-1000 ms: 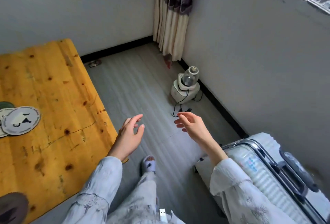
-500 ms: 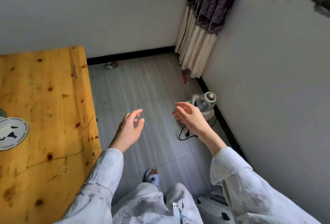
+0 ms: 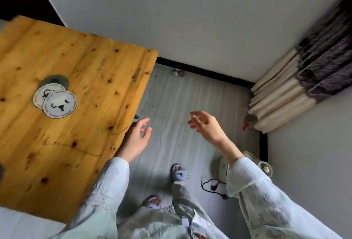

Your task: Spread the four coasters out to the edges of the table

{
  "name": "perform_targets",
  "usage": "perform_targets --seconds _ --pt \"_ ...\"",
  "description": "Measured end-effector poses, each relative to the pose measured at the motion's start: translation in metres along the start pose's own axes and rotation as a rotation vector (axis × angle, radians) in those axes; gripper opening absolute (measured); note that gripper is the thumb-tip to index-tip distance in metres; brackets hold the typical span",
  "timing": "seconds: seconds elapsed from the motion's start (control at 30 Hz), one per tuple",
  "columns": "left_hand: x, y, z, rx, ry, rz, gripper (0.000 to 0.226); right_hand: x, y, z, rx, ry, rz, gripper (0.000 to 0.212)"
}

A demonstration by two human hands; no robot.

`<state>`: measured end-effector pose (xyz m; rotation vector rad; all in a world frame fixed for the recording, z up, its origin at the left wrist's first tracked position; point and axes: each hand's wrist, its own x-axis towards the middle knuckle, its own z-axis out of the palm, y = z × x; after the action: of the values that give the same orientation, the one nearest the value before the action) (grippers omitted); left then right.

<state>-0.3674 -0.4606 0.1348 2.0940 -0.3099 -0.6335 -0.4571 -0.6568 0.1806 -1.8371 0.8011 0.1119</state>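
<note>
A wooden table (image 3: 82,63) fills the left of the view. Near its middle lie overlapping round coasters: a white one with a black face drawing (image 3: 59,104) on top, a second white one (image 3: 42,94) under it, and a dark grey-green one (image 3: 55,80) peeking out behind. Any fourth coaster is hidden. My left hand (image 3: 136,139) hovers open at the table's right edge, well right of the coasters. My right hand (image 3: 206,126) hangs open over the floor, holding nothing.
Grey floor lies right of the table, with my slippered feet (image 3: 179,173) below. A small appliance (image 3: 222,166) with a black cord (image 3: 211,186) stands by the right wall. A curtain (image 3: 297,88) hangs in the corner. A small object (image 3: 177,72) lies at the baseboard.
The view has swung left and tilted, bringing more of the table and the coaster pile into sight. Both hands stay open and empty; the left is now at the table's edge.
</note>
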Motion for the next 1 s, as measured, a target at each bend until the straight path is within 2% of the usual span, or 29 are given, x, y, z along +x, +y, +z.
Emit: perform_targets --seconds 0.27,0.43,0.57,0.77,0.9,1.0 --pt "0.019 0.011 0.011 -0.06 0.243 -0.173 0.035 0.078 -0.04 -0.016 -0.172 -0.272 -0.137 0.026" --pt "0.026 -0.003 -0.002 -0.149 0.379 -0.308 0.035 0.117 -0.069 0.013 -0.271 -0.443 -0.181 0.027" --pt "0.031 -0.025 -0.016 -0.107 0.455 -0.34 0.036 0.145 -0.093 0.053 -0.377 -0.551 -0.267 0.026" --pt "0.056 -0.076 -0.039 -0.003 0.508 -0.531 0.048 0.192 -0.125 0.132 -0.587 -0.675 -0.412 0.028" --pt "0.073 -0.106 -0.056 0.056 0.422 -0.71 0.064 0.214 -0.141 0.178 -0.739 -0.763 -0.518 0.031" --pt "0.085 -0.121 -0.071 0.061 0.388 -0.776 0.073 0.227 -0.149 0.208 -0.785 -0.808 -0.572 0.032"
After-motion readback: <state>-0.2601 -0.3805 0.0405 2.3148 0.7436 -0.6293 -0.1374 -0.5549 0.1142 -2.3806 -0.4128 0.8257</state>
